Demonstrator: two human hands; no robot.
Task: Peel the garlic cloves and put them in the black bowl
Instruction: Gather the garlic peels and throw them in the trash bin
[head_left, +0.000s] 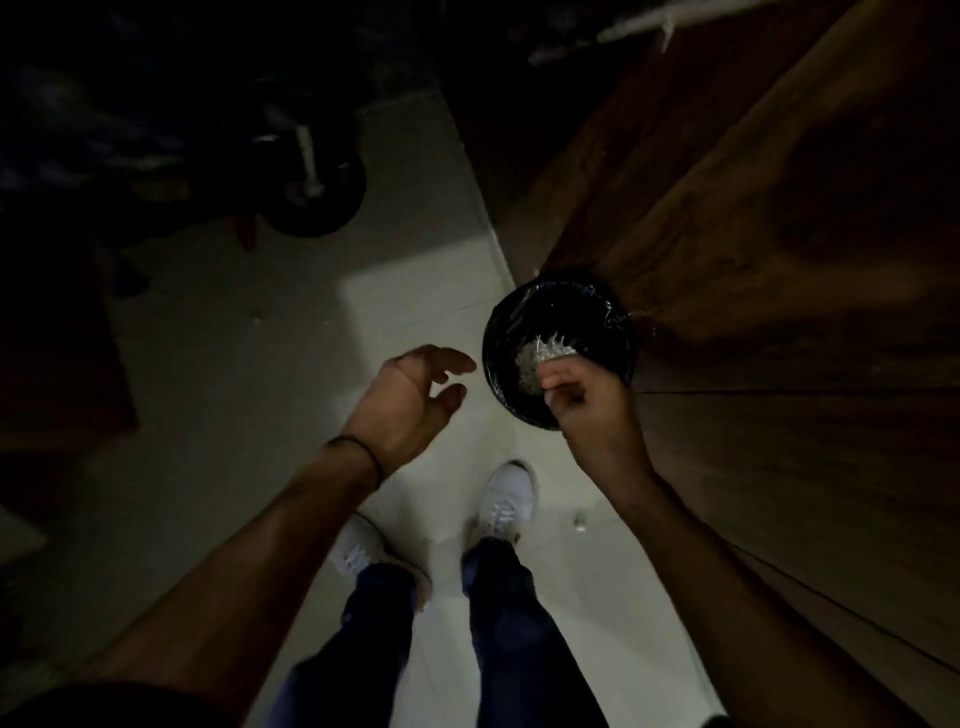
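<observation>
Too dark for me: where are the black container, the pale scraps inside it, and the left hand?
black container (561, 312): head view, bare inner wall.
pale scraps (540, 358): head view, middle of the heap.
left hand (410, 400): head view, middle of the hand.

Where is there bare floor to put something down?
The pale floor is bare between the dark wheel and the left hand, as far as the wooden cabinet. It is crowded beside that cabinet, where the black container stands with the right hand over it, and near the white shoes.
</observation>
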